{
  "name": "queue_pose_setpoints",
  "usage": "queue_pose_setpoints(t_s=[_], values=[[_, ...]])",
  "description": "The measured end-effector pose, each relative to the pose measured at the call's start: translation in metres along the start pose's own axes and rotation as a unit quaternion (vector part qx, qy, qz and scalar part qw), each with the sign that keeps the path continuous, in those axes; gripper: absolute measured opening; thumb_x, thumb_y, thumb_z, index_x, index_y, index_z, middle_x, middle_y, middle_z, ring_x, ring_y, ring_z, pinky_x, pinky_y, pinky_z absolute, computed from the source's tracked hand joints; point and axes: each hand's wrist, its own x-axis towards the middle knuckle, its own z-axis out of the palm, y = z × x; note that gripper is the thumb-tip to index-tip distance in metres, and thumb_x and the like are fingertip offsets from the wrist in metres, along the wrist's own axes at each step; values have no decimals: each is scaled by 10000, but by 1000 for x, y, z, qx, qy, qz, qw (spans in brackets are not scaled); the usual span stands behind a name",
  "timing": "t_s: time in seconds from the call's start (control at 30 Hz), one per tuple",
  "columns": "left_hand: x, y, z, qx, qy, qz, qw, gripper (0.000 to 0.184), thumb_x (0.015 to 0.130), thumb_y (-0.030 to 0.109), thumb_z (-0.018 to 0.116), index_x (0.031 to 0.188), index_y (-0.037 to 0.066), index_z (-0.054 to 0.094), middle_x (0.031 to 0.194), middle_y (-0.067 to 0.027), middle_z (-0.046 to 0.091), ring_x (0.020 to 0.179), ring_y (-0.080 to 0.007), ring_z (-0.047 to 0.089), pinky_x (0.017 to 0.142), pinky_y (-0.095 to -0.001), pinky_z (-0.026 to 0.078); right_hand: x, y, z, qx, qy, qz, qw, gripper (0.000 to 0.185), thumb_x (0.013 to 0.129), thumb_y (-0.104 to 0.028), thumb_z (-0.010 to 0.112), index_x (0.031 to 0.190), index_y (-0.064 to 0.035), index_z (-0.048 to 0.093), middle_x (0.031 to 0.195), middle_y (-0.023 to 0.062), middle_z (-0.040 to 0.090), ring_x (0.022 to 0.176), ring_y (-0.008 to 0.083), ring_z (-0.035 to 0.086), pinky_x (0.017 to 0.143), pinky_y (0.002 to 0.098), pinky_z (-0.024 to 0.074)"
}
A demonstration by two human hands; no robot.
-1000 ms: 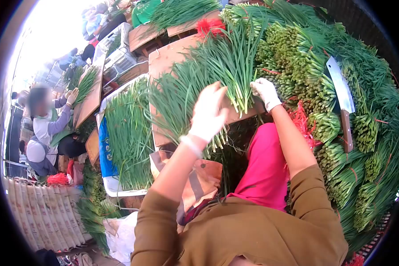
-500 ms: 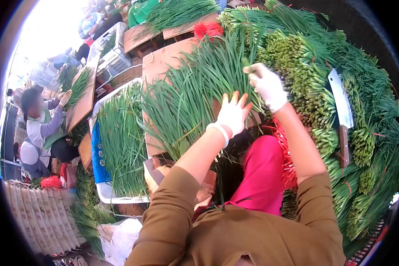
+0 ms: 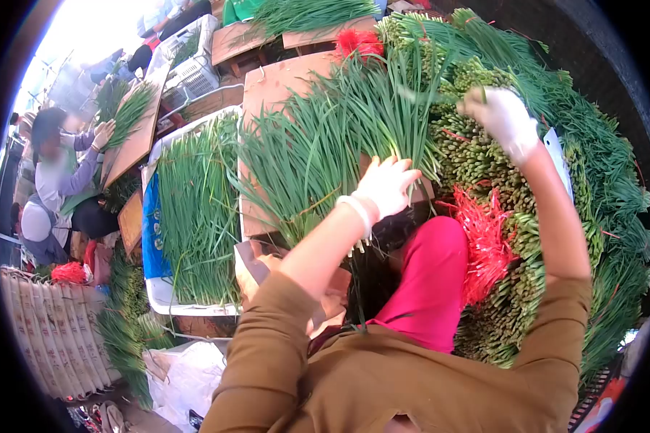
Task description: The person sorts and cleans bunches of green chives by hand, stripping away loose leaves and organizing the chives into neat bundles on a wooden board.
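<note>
My left hand [image 3: 388, 187], in a white glove, lies with fingers stretched over the cut ends of a loose pile of garlic chives [image 3: 318, 137]. The pile spreads over a brown board [image 3: 271, 86], its leaves fanning to the left. My right hand [image 3: 504, 124], gloved too and blurred, is raised above the stacked bundles to the right. Its fingers are closed, with a bit of green leaf at the fingertips. Behind my right forearm, part of a cleaver's blade [image 3: 556, 160] shows; its handle is hidden.
Bundled chives [image 3: 477, 155] are heaped along my right side. Red ties lie by my knee [image 3: 480, 245] and on the board's far end [image 3: 359, 43]. A white crate of chives [image 3: 188, 309] stands left of the board. A co-worker [image 3: 58, 180] handles chives at another board.
My right hand has moved right and slightly up, away from the pile, and now covers the cleaver's handle. My left hand stays on the chives, its fingers less spread.
</note>
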Motion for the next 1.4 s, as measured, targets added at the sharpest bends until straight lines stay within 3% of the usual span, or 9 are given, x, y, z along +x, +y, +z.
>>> queue_pose_setpoints(t_s=[0.17, 0.33, 0.4, 0.57, 0.7, 0.9, 1.07, 1.27, 1.4], values=[[-75, -17, -100, -144, 118, -26, 982, 440, 759, 99, 537, 1193, 30, 571, 1099, -145, 625, 1041, -289, 593, 947, -367, 450, -140, -43, 37, -19, -295, -309, 904, 116, 778, -210, 632, 813, -101, 653, 725, 109, 627, 670, 290, 627, 593, 399, 511], [-183, -101, -120, -326, 268, -242, 874, 409, 828, 68, 556, 1230, -4, 535, 1028, -123, 663, 961, -176, 630, 876, -269, 479, -184, -92, 54, -72, -528, -270, 802, 803, 747, -323, 714, 1419, -143, 314, 888, 144, 636, 731, 300, 653, 633, 417, 527], [-227, -140, -112, -345, 263, -332, 837, 418, 841, 103, 575, 1237, -22, 524, 955, -99, 659, 845, -142, 617, 784, -254, 490, -155, -84, 56, 100, -301, -308, 897, 633, 771, -276, 680, 1338, -121, 444, 833, 158, 632, 714, 318, 643, 632, 388, 532], [-261, -157, -91, -345, 98, -534, 766, 721, 815, 409, 635, 1340, -33, 412, 875, -73, 621, 630, -108, 536, 583, -254, 466, -38, -84, 110, 38, -276, -132, 951, 293, 896, -293, 549, 1087, -93, 648, 954, 140, 683, 860, 272, 667, 781, 336, 525], [-239, -147, -68, -324, 92, -550, 764, 1052, 741, 611, 615, 1452, -19, 162, 1411, -263, 364, 1282, -323, 414, 1036, -376, 350, 12, -103, 188, -16, -231, -50, 972, 462, 858, -412, 559, 1108, -26, 604, 1096, 184, 636, 979, 327, 627, 865, 421, 479], [-196, -106, -47, -248, 109, -534, 801, 1117, 702, 532, 703, 1464, -4, 86, 1456, -256, 288, 1360, -339, 295, 1107, -358, 257, -17, -233, 233, -15, -231, -157, 960, 485, 798, -346, 609, 1129, 5, 567, 1058, 258, 612, 1034, 365, 595, 889, 420, 473], [-239, -142, -37, -482, 373, -480, 631, 684, 655, 107, 738, 1255, -2, 428, 1115, -121, 597, 988, -219, 592, 875, -331, 478, 15, -194, 215, 207, -108, -152, 960, 381, 844, -343, 574, 1088, -55, 627, 1088, 182, 629, 1006, 330, 600, 882, 402, 466], [-266, -181, -10, -688, 446, -411, 399, 515, 803, 485, 680, 1116, 109, 519, 969, -51, 626, 730, -171, 562, 559, -294, 424, 94, -104, 287, 223, -293, 92, 925, 541, 887, -503, 476, 929, 4, 662, 940, 211, 657, 953, 354, 607, 853, 420, 451], [-259, -184, -12, -635, 416, -482, 439, 666, 788, 557, 661, 1235, 114, 441, 917, -36, 625, 704, -162, 563, 546, -295, 426, 97, -170, 302, 238, -191, 45, 951, 623, 834, -553, 516, 1093, 4, 614, 1097, 230, 621, 1068, 343, 584, 932, 410, 427]])
